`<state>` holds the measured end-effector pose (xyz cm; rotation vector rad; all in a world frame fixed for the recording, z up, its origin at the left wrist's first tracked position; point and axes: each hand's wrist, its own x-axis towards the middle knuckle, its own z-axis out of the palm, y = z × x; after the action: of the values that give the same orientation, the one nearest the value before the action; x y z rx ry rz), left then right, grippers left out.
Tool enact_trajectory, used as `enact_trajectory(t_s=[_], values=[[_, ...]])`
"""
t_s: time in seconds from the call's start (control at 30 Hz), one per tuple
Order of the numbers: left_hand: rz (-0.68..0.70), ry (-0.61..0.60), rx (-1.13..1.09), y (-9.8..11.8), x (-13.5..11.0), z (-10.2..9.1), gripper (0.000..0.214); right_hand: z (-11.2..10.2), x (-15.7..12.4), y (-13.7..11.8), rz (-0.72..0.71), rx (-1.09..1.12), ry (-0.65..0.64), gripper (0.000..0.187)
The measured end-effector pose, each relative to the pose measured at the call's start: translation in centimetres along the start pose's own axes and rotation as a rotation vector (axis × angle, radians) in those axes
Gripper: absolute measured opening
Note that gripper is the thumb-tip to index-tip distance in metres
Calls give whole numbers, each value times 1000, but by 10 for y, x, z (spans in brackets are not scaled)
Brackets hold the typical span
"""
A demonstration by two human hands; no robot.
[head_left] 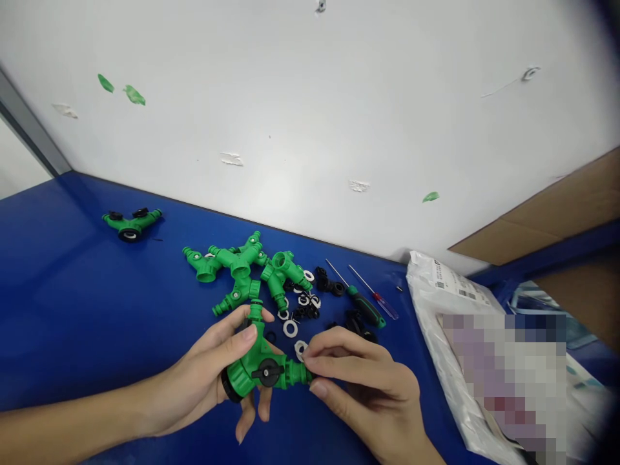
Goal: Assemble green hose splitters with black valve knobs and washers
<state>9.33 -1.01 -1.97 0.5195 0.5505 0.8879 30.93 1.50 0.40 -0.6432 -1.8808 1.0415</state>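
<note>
My left hand (213,361) is wrapped round a green plastic Y-shaped hose splitter (252,360), which has a black valve knob (268,372) and a black collar (230,386). At the end of the splitter's right outlet (293,372), my right hand (363,381) pinches with thumb and fingers. A small dark piece shows between those fingertips, partly hidden, so I cannot make out whether it is a ring or part of the outlet. Just beyond the fingertips lies a white ring (300,349).
Several green splitter bodies (239,261) lie behind my hands, among white washers (290,329) and black parts (329,282). A green-handled screwdriver (367,306) and a red-handled screwdriver (385,305) lie to their right. Far left sits another splitter (130,225). A white plastic bag (436,323) occupies the right.
</note>
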Motion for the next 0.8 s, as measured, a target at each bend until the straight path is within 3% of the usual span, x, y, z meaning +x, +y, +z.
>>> enact_trajectory(t_s=[0.2,0.33,0.6,0.8], values=[[-28,12,21,-1,1,0,39,3,-1,2,5,62,-35,33],[-6,10,-8,-2,0,0,37,4,-1,3,4,-3,24,36],[-66,-106,-93,-1,0,-6,30,3,-1,4,45,39,15,26],[-123,-149,-71,-1,1,-6,29,-4,-2,5,-144,-158,-108,23]])
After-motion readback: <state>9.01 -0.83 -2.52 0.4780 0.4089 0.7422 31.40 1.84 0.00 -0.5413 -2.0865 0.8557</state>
